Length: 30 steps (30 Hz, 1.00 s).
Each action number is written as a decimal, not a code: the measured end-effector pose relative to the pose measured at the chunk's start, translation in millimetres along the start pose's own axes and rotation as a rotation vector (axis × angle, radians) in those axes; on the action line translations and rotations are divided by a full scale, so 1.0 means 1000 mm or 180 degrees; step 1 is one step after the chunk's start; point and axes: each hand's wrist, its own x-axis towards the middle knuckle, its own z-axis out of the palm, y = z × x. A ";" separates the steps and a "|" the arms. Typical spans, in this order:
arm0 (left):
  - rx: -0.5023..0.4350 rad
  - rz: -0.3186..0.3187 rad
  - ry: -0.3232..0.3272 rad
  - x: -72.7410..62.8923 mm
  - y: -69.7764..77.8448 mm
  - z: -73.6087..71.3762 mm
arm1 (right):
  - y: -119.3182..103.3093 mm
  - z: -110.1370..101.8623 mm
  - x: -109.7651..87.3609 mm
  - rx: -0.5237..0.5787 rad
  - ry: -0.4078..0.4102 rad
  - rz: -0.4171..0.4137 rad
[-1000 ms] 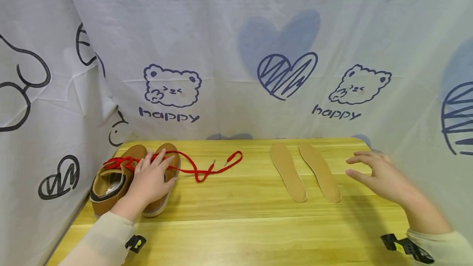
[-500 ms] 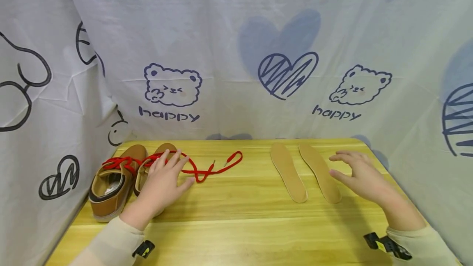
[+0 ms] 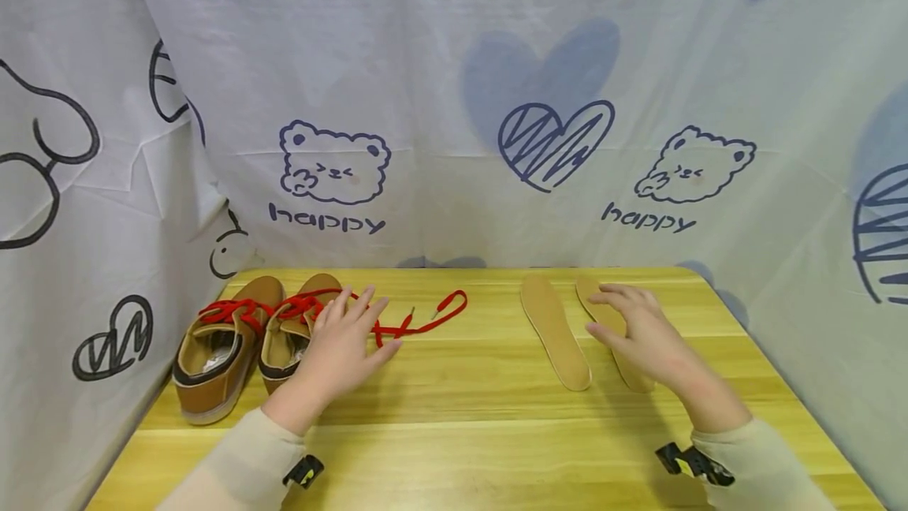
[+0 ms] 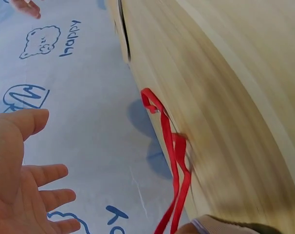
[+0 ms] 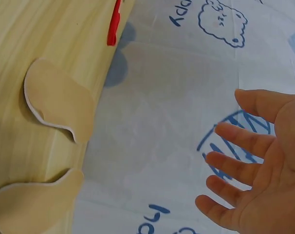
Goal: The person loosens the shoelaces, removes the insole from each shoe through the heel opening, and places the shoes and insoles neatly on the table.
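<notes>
My left hand (image 3: pixel 344 349) is over the table, its spread fingers overlapping the right-hand brown shoe (image 3: pixel 282 345) and part of its red shoelace (image 3: pixel 433 326) in the head view. Nothing is in its grasp. The long lace trails rightward across the wood, as the left wrist view also shows. My right hand (image 3: pixel 641 330) hangs above the right tan insole (image 3: pixel 586 289) and hides much of it; its fingers are apart and hold nothing. Beside it lies the left tan insole (image 3: pixel 555 333), fully visible. Both insoles appear in the right wrist view, flat on the table.
A second brown shoe (image 3: pixel 213 369) with a tied red lace stands at the table's left edge. The wooden table (image 3: pixel 468 448) is bordered at the back and sides by a white cloth (image 3: pixel 440 203) printed with hearts and bears.
My left hand has moved right, away from above the shoes, uncovering more of the right-hand one. My right hand has moved left, from beside the insoles to over the right one.
</notes>
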 end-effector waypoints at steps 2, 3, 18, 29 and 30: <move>0.0009 0.0012 0.0008 0.001 0.004 0.001 | -0.002 0.004 0.002 0.0008 0.0010 -0.0001; 0.0015 0.0028 0.0014 0.002 0.005 0.001 | -0.003 0.005 0.002 0.0014 0.0018 0.0002; -0.0038 0.0212 0.0139 0.015 0.033 0.006 | -0.023 0.029 0.018 -0.0018 0.0191 -0.0228; 0.0015 0.0181 0.0129 0.025 0.052 0.009 | -0.032 0.036 0.026 -0.0454 0.0269 -0.0224; 0.0008 0.0180 0.0137 0.026 0.054 0.009 | -0.033 0.037 0.026 -0.0489 0.0291 -0.0229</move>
